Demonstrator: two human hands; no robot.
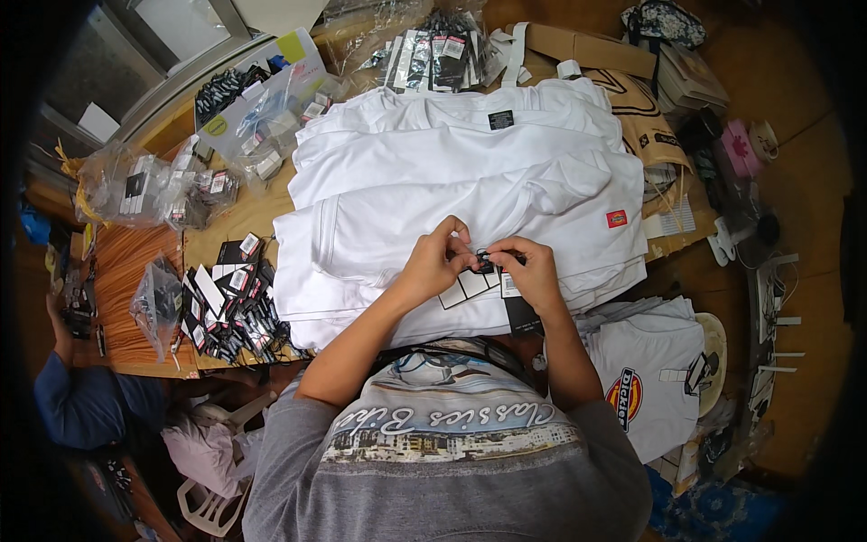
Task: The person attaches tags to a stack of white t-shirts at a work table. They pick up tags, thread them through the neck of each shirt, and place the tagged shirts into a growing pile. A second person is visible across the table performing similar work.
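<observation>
And here are both hands, close together over the white shirts. The left hand (437, 262) has thumb and forefinger drawn into a tight pinch, the tips meeting at a small black cord (482, 256). Across from it the right hand (536, 274), same story: thumb and forefinger nipped together on the cord's other side, the fingertips of the two hands almost touching. Exactly which strand each one has is too small to tell.

Below the fingers, the tags (467, 290)! They lie over the near part of the top shirt (379, 226), between the wrists. One is pale, split into panels by dark lines, lying at a slant; beside it, under the right hand, a black one with a white label hangs down toward the person's body.

The shirt itself is white, folded and softly creased, a red patch (617, 219) on its right side, well clear of the hands. It tops a broad stack, and off to the left sits a jumbled heap of black-and-white tags (237, 312).
</observation>
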